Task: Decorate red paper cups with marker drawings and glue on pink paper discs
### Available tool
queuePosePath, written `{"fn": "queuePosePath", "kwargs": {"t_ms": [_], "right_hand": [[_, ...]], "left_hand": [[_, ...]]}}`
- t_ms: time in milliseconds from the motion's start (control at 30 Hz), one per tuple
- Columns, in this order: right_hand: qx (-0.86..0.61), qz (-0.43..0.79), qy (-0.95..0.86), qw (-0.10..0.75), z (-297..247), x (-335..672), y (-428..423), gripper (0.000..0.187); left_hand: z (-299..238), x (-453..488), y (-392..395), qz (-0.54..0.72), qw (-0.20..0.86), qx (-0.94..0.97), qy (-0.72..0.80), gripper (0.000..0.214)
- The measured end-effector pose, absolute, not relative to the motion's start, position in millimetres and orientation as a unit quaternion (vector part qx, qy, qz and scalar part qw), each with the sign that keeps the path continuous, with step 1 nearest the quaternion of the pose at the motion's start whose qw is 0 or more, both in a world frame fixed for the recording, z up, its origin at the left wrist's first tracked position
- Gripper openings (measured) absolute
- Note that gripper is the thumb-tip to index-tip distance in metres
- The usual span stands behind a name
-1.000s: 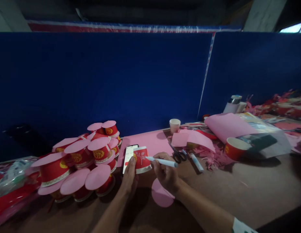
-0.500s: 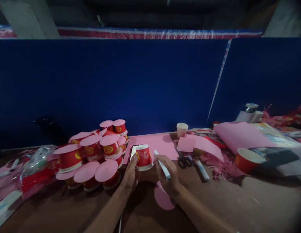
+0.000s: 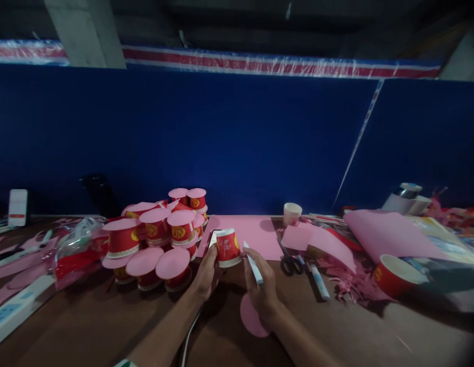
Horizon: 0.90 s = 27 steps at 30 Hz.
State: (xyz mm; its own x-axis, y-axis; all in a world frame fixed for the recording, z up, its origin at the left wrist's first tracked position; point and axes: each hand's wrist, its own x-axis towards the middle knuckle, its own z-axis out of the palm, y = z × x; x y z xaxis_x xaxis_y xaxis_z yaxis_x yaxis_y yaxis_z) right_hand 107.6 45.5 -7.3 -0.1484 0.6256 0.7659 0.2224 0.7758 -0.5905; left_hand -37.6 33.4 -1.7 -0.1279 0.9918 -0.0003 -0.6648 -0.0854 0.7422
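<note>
My left hand (image 3: 207,275) grips a red paper cup (image 3: 228,246) by its left side. The cup is upside down, with its white base up and a yellow emblem and pale branch pattern on its side. A white pen-shaped tube (image 3: 253,263) is in my right hand (image 3: 262,280), pointing up beside the cup; the right fingertips are close to the cup's rim, and I cannot tell whether they touch it. On the table, partly under my right hand, lies a pink paper disc (image 3: 252,317). Behind the cup a phone (image 3: 213,237) is mostly hidden.
Left stand stacked red cups topped with pink discs (image 3: 173,263), a plastic bag (image 3: 76,250) and a power strip (image 3: 23,308). Right lie scissors (image 3: 291,264), a second white tube (image 3: 319,282), pink paper (image 3: 386,232) and a red cup (image 3: 397,275). A blue partition (image 3: 229,137) stands behind.
The view has tilted up slightly and turned a little left. In my left hand the cup has rotated, so the emblem has moved to its right side. The pen-shaped tube stays in my right hand.
</note>
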Motion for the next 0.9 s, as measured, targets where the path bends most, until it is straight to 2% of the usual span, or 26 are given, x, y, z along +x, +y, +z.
{"fn": "queuePosePath", "kwargs": {"t_ms": [167, 467, 633, 900], "right_hand": [[-0.293, 0.158, -0.734, 0.592, -12.8, 107.4, 49.3, 0.028], [-0.313, 0.203, -0.712, 0.595, -15.8, 109.5, 56.4, 0.028], [-0.328, 0.226, -0.693, 0.601, -16.2, 111.0, 61.2, 0.029], [-0.345, 0.267, -0.67, 0.6, -18.0, 111.7, 65.1, 0.03]], "left_hand": [[0.1, -36.6, 30.7, 0.659, 0.637, 0.26, 0.302, 0.041], [-1.4, -36.3, 32.2, 0.672, 0.632, 0.282, 0.265, 0.034], [-8.0, -41.0, 34.6, 0.679, 0.6, 0.287, 0.311, 0.03], [1.7, -37.9, 32.6, 0.65, 0.588, 0.352, 0.327, 0.045]]}}
